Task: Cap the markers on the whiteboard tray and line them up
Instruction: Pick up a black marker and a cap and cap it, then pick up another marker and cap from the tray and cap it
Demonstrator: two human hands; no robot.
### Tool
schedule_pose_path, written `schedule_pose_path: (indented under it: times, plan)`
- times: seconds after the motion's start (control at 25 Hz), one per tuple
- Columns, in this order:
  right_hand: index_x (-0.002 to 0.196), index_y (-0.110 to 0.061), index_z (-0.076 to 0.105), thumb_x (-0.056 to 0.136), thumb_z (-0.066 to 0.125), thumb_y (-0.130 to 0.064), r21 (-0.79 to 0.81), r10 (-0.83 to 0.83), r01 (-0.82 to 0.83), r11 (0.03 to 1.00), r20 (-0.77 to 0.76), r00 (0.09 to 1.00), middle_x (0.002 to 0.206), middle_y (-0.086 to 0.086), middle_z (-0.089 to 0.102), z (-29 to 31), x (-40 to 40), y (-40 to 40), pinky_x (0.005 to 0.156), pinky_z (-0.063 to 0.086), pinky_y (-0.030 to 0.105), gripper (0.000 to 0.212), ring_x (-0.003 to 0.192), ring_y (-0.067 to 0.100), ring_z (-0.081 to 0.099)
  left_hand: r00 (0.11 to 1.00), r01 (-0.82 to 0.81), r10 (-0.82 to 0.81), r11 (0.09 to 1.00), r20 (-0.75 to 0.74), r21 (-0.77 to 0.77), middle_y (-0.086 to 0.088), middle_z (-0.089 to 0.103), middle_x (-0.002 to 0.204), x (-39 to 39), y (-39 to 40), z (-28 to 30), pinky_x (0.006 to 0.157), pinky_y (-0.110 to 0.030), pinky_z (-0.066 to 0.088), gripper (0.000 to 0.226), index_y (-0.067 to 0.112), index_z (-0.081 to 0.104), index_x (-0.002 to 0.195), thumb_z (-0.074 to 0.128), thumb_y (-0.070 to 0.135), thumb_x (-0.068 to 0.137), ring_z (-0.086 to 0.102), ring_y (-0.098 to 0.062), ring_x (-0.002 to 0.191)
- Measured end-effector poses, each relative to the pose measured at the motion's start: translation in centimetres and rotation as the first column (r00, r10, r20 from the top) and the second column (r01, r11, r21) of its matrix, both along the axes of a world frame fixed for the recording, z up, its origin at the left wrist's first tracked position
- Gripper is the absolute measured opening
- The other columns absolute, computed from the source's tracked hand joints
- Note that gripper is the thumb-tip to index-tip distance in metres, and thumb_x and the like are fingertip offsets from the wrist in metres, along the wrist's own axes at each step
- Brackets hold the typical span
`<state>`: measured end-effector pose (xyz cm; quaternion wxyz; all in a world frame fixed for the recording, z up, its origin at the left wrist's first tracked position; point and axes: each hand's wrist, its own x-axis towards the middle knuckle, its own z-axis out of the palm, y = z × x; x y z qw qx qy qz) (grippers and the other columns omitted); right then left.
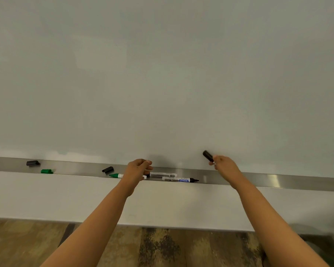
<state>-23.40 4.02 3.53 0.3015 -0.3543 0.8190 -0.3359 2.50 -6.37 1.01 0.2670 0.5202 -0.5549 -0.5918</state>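
A metal whiteboard tray (pixel 278 182) runs across the view. On it lie an uncapped green marker (pixel 116 175), a white marker (pixel 163 174) and an uncapped black marker (pixel 179 179) with its tip pointing right. Loose caps rest on the tray: a black cap (pixel 33 163) far left, a green cap (pixel 46 171) beside it, and another black cap (pixel 108 169). My left hand (pixel 138 169) hovers over the left end of the white marker, fingers curled; whether it grips the marker is hidden. My right hand (pixel 223 163) is raised above the tray, pinching a black cap (pixel 208 155).
The whiteboard (pixel 162 74) fills the upper view, blank. Below the tray is a white wall panel (pixel 46 195), then a wooden floor (pixel 158 247). The right stretch of the tray holds nothing visible.
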Motion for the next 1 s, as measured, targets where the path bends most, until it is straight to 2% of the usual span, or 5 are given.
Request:
schedule_pose_path:
  times: [0.08, 0.16, 0.56, 0.76, 1.0]
  plan:
    - [0.091, -0.01, 0.061, 0.099, 0.031, -0.025, 0.208, 0.157, -0.079, 0.975, -0.393, 0.906, 0.094, 0.014, 0.066, -2.1, -1.7, 0.4, 0.07, 0.038, 0.033, 0.035, 0.085, 0.03, 0.057, 1.0, 0.011, -0.011, 1.0, 0.006, -0.006, -0.008, 0.066, 0.095, -0.3, 0.0, -0.3, 0.074, -0.031, 0.047, 0.021, 0.009, 0.062, 0.104, 0.047, 0.022, 0.094, 0.059, -0.022, 0.088]
    - [0.094, -0.009, 0.059, 0.098, 0.033, -0.022, 0.322, 0.276, -0.121, 0.939, -0.493, 0.825, 0.103, 0.015, 0.066, -4.4, -3.1, 1.2, 0.074, 0.04, 0.035, 0.03, 0.093, 0.033, 0.058, 1.0, 0.012, -0.012, 1.0, 0.004, 0.003, -0.005, 0.066, 0.09, -0.3, 0.2, -0.6, 0.07, -0.027, 0.046, 0.017, 0.011, 0.061, 0.099, 0.048, 0.021, 0.094, 0.059, -0.019, 0.082]
    - [0.104, -0.014, 0.064, 0.091, 0.049, -0.022, 0.222, 0.213, -0.086, 0.971, -0.647, 0.732, 0.11, 0.009, 0.063, -6.8, -1.4, 1.3, 0.089, 0.04, 0.041, 0.021, 0.107, 0.03, 0.051, 0.997, -0.053, 0.052, 0.998, 0.049, 0.017, -0.003, 0.067, 0.088, 1.5, 0.0, -1.2, 0.069, -0.028, 0.044, 0.016, 0.013, 0.062, 0.097, 0.049, 0.021, 0.092, 0.06, -0.017, 0.083]
    - [0.101, -0.013, 0.069, 0.089, 0.054, -0.021, 0.018, 0.361, -0.437, 0.899, -0.593, 0.72, 0.103, 0.008, 0.068, -3.3, 6.7, -3.5, 0.083, 0.049, 0.038, 0.021, 0.098, 0.027, 0.06, 0.995, -0.084, 0.084, 0.996, 0.046, 0.003, -0.001, 0.066, 0.087, 3.0, -0.3, -1.3, 0.069, -0.025, 0.044, 0.016, 0.014, 0.062, 0.096, 0.048, 0.02, 0.093, 0.06, -0.017, 0.084]
    - [0.086, -0.004, 0.069, 0.087, 0.051, -0.015, 0.382, 0.651, -0.547, 0.745, -0.594, 0.472, 0.067, 0.009, 0.055, -3.6, 13.3, -8.5, 0.051, 0.035, 0.027, 0.021, 0.072, 0.027, 0.054, 0.988, -0.134, 0.136, 0.99, 0.066, -0.033, -0.006, 0.065, 0.088, 6.6, -1.0, -1.4, 0.072, -0.029, 0.044, 0.016, 0.011, 0.062, 0.097, 0.049, 0.018, 0.092, 0.059, -0.017, 0.082]
